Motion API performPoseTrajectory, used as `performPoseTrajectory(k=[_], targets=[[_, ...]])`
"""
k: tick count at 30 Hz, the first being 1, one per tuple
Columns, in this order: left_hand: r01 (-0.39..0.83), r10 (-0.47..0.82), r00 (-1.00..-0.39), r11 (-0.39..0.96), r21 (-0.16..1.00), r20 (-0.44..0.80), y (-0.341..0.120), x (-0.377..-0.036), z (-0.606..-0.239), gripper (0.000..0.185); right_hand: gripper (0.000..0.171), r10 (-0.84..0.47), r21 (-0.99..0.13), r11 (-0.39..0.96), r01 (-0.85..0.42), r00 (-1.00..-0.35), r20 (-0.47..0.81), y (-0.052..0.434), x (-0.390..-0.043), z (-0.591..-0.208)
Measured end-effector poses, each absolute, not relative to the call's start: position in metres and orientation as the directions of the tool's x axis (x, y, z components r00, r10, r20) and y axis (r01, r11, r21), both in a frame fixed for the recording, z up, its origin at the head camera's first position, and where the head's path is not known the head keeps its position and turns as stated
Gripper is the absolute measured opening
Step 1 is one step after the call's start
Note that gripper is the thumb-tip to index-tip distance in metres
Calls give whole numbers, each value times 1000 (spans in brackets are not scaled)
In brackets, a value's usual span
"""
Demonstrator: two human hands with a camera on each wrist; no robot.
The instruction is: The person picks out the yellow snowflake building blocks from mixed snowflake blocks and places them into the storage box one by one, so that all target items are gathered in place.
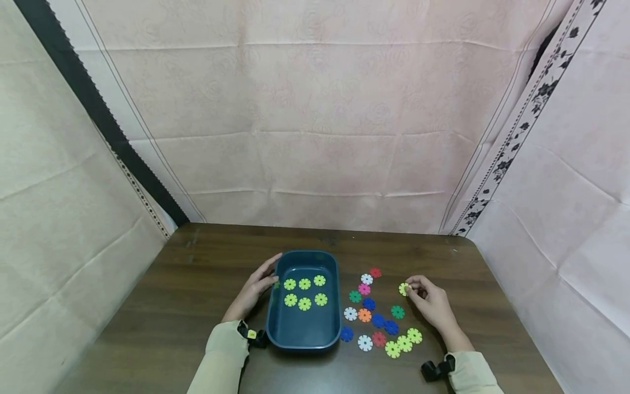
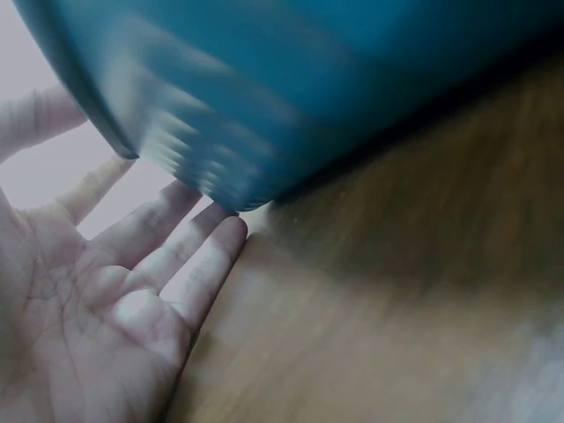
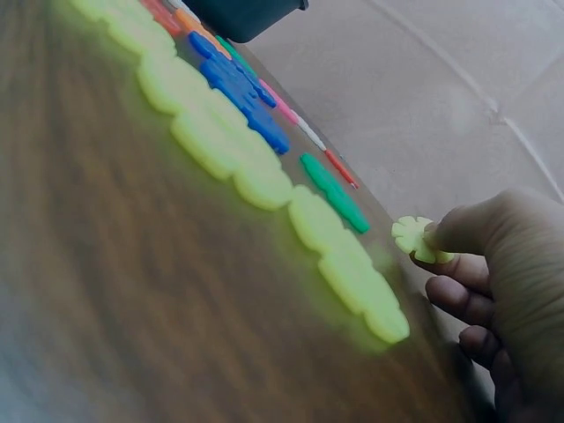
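Yellow disc (image 1: 402, 290), partly hidden, is pinched by right hand (image 1: 433, 303) at tray's (image 1: 303, 331) three o'clock. Left hand (image 1: 253, 288), spread, touches tray.

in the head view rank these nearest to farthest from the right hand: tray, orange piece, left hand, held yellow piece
1. Held yellow piece: pinched in the right hand.
2. Orange piece: left of that hand.
3. Tray: farther left.
4. Left hand: farthest, at the tray's left side.

The tray (image 1: 303, 330) is dark teal, its discs (image 1: 304, 284) yellow-green, the tabletop (image 1: 162, 328) wood-grained brown, one cloth border (image 1: 519, 133) black-flowered white.
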State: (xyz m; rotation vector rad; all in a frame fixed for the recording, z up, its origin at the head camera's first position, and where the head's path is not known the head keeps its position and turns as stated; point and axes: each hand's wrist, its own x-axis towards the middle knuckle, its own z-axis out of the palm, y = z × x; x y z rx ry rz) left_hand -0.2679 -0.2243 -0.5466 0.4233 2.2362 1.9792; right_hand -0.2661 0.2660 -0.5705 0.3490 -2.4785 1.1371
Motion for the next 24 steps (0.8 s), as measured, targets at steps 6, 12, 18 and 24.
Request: performPoseTrajectory(k=[6, 12, 18, 24], targets=[[140, 295, -950, 99, 985, 105, -225, -268, -545, 54, 13, -52, -681, 629, -374, -895, 443, 265, -265, -568], [141, 290, -951, 95, 985, 108, -225, -269, -544, 54, 12, -43, -702, 606, -373, -897, 439, 264, -266, -563], [129, 293, -951, 97, 987, 95, -223, -267, -546, 55, 12, -58, -720, 596, -356, -913, 403, 262, -264, -560], [145, 303, -946, 88, 986, 112, -224, -266, -547, 54, 11, -143, -719, 564, -406, -905, 400, 253, -269, -548]])
